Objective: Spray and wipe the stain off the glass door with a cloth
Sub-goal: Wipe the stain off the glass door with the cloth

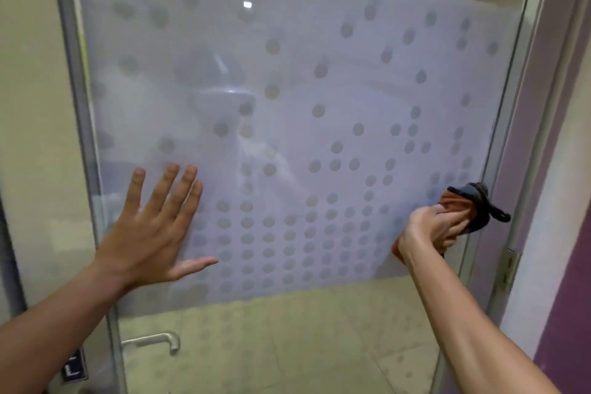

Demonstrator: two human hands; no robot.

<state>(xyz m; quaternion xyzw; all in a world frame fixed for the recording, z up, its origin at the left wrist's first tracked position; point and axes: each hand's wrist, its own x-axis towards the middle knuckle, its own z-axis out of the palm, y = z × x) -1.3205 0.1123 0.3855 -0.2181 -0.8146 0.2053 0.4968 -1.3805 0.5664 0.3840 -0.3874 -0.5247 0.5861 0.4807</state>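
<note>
The glass door (pixel 319 73) fills the view, covered with a frosted film dotted with round clear spots. My left hand (pixel 156 230) lies flat on the glass at lower left, fingers spread, holding nothing. My right hand (pixel 431 229) is closed on a bunched orange and dark grey cloth (pixel 470 205) and presses it against the glass near the door's right edge. I cannot make out a stain on the glass. No spray bottle is in view.
A metal door handle (pixel 156 341) sticks out at the lower left of the door. The metal frame (pixel 499 208) and a purple wall (pixel 569 297) stand on the right. A hinge plate (pixel 508 269) sits on the frame below the cloth. Tiled floor shows through the lower glass.
</note>
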